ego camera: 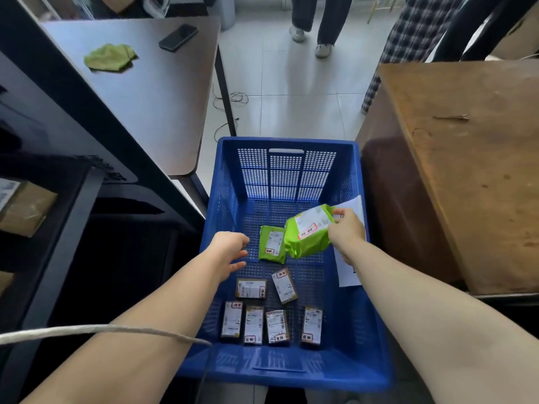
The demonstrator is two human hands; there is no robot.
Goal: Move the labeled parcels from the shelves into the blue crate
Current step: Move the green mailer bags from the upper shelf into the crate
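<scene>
The blue crate point(361, 330) stands on the floor in front of me. My right hand point(345, 228) pinches the upper corner of a large green labeled parcel point(309, 233), held tilted above the crate floor. A smaller green parcel point(271, 243) lies partly under it. Several small brown labeled boxes point(253, 325) lie on the crate floor at the near end. My left hand point(230, 250) hovers over the crate's left side, fingers apart, holding nothing. A white sheet point(348, 269) rests on the crate's right rim, under my right arm.
Dark shelves point(73, 234) stand at the left, with a brown parcel point(26, 208) on one. A grey table point(151, 91) behind them carries a green cloth point(109, 57) and a phone point(178, 37). A wooden cabinet point(466, 158) flanks the crate's right. A person's legs point(318, 24) stand beyond.
</scene>
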